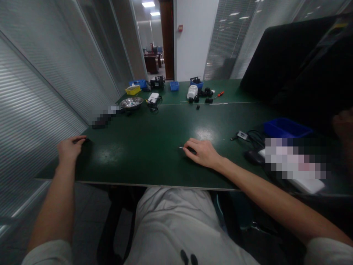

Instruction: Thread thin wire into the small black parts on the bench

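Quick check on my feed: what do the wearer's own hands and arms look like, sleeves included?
The left hand and right hand are both ungloved, with no watch or bracelet visible. Both forearms are uncovered up to the pale, off-white left sleeve and right sleeve, which look plain and match the shirt. No cables show on either arm.

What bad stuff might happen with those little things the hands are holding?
The small dark thing at the left hand is close to the side edge of the green table, so it might drop off if it slips. The thin tool sticks out of the right hand, so its pale tip might scratch the table.
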Available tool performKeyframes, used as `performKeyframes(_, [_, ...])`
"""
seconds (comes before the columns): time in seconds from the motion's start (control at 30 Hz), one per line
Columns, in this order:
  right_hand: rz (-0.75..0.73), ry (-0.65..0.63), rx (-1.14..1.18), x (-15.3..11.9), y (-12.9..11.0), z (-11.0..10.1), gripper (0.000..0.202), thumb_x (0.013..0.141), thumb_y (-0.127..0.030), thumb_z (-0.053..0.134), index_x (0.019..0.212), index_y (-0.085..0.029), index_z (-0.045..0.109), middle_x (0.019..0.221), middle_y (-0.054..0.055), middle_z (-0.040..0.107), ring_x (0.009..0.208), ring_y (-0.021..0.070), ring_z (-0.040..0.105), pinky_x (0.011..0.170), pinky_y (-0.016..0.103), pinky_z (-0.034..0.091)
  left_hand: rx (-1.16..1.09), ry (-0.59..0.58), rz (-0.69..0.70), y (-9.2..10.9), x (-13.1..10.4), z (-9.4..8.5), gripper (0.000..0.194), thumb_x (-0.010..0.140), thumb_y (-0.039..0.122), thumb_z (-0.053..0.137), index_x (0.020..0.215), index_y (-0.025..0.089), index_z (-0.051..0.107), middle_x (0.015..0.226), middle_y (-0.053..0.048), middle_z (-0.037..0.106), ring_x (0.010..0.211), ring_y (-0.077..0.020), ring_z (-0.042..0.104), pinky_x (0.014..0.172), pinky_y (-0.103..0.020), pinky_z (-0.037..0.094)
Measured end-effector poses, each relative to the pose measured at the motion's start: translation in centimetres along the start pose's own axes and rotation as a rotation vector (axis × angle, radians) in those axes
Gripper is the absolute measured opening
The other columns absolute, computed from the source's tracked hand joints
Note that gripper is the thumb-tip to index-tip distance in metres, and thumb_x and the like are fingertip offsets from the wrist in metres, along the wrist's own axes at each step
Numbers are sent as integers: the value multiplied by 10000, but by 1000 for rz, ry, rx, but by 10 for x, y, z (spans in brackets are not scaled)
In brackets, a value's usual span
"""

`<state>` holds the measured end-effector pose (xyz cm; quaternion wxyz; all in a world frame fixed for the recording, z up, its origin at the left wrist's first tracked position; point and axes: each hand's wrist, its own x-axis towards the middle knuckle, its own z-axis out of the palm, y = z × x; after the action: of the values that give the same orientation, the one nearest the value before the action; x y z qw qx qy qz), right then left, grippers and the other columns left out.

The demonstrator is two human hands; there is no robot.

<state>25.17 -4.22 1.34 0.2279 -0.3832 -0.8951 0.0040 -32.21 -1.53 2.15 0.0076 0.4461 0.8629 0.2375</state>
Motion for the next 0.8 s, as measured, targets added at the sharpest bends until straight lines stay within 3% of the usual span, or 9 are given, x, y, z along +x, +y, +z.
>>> performKeyframes(0.27, [-1, -11, 7, 0, -1, -2, 285, 1051, -382, 459, 1032, -195, 674, 969, 46, 696, 696, 131, 561, 613, 274, 313, 21, -15, 54, -4, 1, -1, 438, 906, 334, 583, 1268, 132, 726, 570, 25, 560, 578, -166, 480, 594, -234, 345])
performKeyframes(0.4, [2, -10, 12, 1, -1, -1, 276, 1046, -374, 468, 1016, -194, 675, 962, 48, 693, 702, 134, 563, 613, 274, 314, 173, -21, 185, -4, 1, -2, 434, 896, 261, 531, 1248, 121, 743, 606, -3, 591, 614, -184, 516, 646, -242, 366])
performKeyframes(0.6, [-6, -4, 14, 0, 0, 0, 274, 1045, -379, 470, 1018, -201, 676, 957, 45, 693, 715, 137, 574, 615, 277, 313, 326, 35, 328, 2, -4, 0, 401, 883, 230, 529, 1168, 77, 764, 868, -91, 723, 764, -218, 578, 760, -263, 410])
performKeyframes(0.8, [2, -14, -2, 0, -1, -1, 281, 1051, -384, 463, 1017, -200, 673, 956, 43, 694, 722, 141, 574, 610, 280, 303, 346, 65, 398, -1, -4, 3, 386, 892, 191, 512, 1146, 35, 756, 1105, -147, 687, 910, -233, 597, 819, -275, 418])
